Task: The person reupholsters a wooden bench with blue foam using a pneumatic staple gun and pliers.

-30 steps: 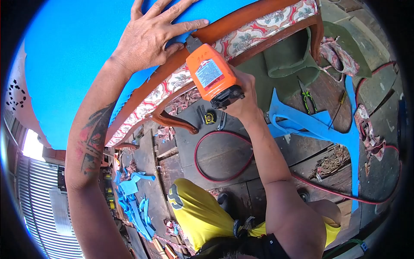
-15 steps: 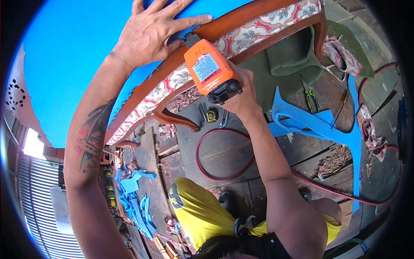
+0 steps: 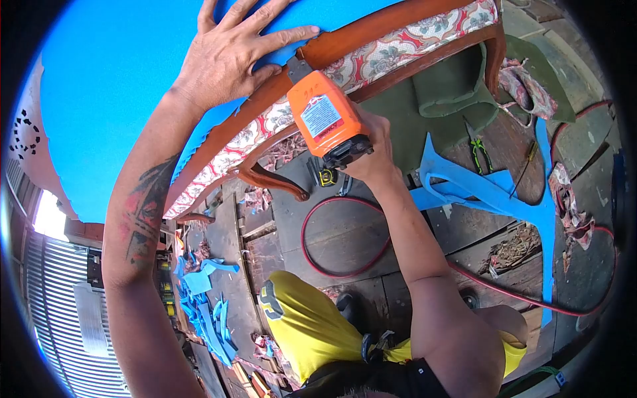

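My left hand lies with fingers spread on the blue sheet, close to its edge along the wooden frame. In my right hand is an orange staple gun, its dark nose at the frame beside my left thumb. Floral fabric runs along the side of the frame below the wood. The fingers of my right hand are partly hidden behind the tool.
Carved legs stand under the frame. On the floor are a red hose, a tape measure, green-handled pliers, a screwdriver, blue offcuts, a blue strip and green material.
The staple gun in my right hand has shifted slightly down and right in view. My left hand stays on the blue sheet, nearly in the same place.
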{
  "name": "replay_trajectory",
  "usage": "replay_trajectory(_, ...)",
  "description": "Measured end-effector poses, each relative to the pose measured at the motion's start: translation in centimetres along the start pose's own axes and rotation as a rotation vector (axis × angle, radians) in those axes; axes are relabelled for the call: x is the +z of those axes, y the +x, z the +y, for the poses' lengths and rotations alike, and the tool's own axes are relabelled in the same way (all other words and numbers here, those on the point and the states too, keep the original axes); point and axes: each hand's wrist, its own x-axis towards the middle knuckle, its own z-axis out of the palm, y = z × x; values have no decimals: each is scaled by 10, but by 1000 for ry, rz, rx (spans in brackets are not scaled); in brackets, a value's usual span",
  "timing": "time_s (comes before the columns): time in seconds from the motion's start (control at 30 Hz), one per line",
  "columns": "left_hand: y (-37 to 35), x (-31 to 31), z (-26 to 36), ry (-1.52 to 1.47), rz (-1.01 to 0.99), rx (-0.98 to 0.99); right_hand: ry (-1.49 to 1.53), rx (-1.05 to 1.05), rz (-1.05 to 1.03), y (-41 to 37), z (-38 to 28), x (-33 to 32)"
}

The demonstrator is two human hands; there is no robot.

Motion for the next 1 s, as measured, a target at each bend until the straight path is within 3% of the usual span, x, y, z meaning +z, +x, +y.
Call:
replay_trajectory(0.57, 0, -1, 0, -55, 4, -10, -64, -24, 2, 5, 1, 8)
replay_trajectory(1.0, -2, -13, 7, -15, -70, -36, -89, 75, -29, 2, -8, 9)
